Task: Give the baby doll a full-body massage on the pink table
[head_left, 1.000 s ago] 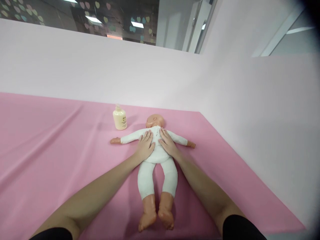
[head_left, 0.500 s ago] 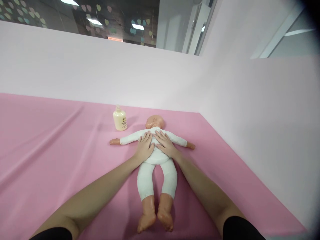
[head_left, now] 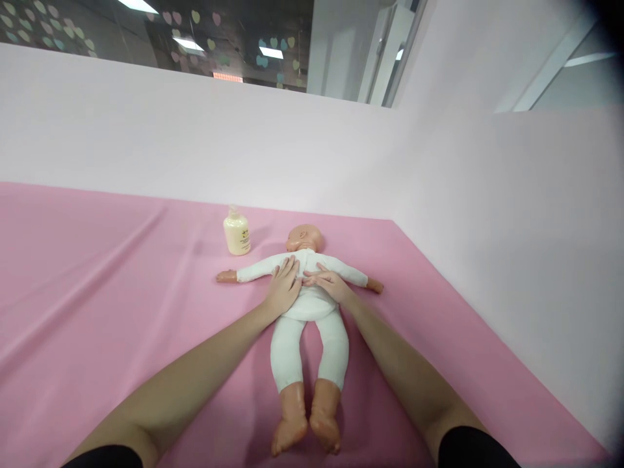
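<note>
A baby doll with a white cloth body lies stretched out in the middle, its arms spread and its bare feet toward me. The head is turned to the left. Flat on the left side of the doll's chest rests my left hand, fingers extended and holding nothing. My right hand is over the right side of the chest, its fingers stretched out and pointing leftward, close to my left thumb. Whether all its fingers touch the cloth I cannot tell. A cream pump bottle stands upright beyond the doll's left-side arm.
The doll and bottle are on a pink, slightly creased covering. A white wall rises along the back, and another white wall runs along the right side. Above the back wall is a window with heart stickers.
My right hand has turned, its fingers swinging from pointing up the chest to pointing left across it. My left hand stays flat in place. The view has shifted slightly.
</note>
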Tool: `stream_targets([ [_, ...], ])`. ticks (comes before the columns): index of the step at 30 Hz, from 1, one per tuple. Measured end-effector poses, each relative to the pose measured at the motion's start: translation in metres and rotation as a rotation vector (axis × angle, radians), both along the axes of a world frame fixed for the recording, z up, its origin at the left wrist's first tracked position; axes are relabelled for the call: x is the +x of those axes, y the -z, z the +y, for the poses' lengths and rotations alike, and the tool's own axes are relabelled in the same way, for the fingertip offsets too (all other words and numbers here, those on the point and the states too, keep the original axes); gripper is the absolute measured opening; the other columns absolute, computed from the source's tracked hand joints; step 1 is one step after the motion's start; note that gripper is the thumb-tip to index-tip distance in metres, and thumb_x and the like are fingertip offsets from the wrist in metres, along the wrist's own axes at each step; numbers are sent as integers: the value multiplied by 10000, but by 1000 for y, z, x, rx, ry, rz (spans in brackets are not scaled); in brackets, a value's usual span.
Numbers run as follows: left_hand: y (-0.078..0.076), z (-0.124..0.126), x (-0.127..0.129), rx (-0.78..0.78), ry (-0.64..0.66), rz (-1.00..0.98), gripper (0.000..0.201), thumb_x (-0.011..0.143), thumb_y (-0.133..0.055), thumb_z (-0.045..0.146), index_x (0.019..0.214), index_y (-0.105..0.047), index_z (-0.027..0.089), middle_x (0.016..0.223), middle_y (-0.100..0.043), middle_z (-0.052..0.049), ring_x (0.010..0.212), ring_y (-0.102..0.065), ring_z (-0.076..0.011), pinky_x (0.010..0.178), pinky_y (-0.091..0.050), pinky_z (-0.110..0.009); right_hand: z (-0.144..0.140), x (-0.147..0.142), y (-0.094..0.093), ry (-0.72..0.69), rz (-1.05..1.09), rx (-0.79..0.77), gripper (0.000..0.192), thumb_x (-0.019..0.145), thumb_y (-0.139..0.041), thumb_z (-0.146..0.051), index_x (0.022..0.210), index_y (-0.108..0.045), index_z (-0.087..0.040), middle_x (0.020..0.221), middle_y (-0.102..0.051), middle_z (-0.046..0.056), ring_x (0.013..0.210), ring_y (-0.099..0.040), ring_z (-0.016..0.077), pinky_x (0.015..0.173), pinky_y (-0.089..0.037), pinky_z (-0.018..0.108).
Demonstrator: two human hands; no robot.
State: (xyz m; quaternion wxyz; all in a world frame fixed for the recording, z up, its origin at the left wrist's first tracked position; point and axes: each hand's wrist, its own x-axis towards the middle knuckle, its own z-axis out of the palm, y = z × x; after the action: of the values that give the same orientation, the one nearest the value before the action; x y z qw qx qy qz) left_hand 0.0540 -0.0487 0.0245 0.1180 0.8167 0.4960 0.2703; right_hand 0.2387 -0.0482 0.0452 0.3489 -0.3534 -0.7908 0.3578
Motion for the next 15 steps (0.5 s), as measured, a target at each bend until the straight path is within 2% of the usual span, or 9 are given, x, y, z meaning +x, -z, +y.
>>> stream_targets([
  [4, -1, 0, 0, -16, 1, -5, 527, 923, -281, 308, 1409, -299, 106, 1504, -211, -112, 1403, -138, -249, 1125, -146, -496, 0, 2, -2, -7, 105, -118, 438, 862, -407, -437, 644, -712, -210, 768, -742, 20, 971, -660, 191, 1153, -158, 431],
  [10, 1, 2, -1, -4, 6, -22, 515, 927, -277, 314, 1409, -307, 135, 1502, -223, -99, 1403, -137, -243, 1123, -153, -497, -6, -1, -6, -76, 157, -225, 463, 811, -480, -496, 475, -620, -210, 599, -703, 7, 701, -680, 172, 1110, -252, 407],
  [15, 2, 2, -1, 24, 3, -14, 498, 926, -295, 307, 1404, -320, 167, 1492, -248, -112, 1398, -159, -249, 1105, -189, -521, -14, -10, -10, -194, 182, -359, 491, 784, -521, -516, 414, -516, -193, 416, -577, 2, 567, -608, 160, 899, -450, 404],
])
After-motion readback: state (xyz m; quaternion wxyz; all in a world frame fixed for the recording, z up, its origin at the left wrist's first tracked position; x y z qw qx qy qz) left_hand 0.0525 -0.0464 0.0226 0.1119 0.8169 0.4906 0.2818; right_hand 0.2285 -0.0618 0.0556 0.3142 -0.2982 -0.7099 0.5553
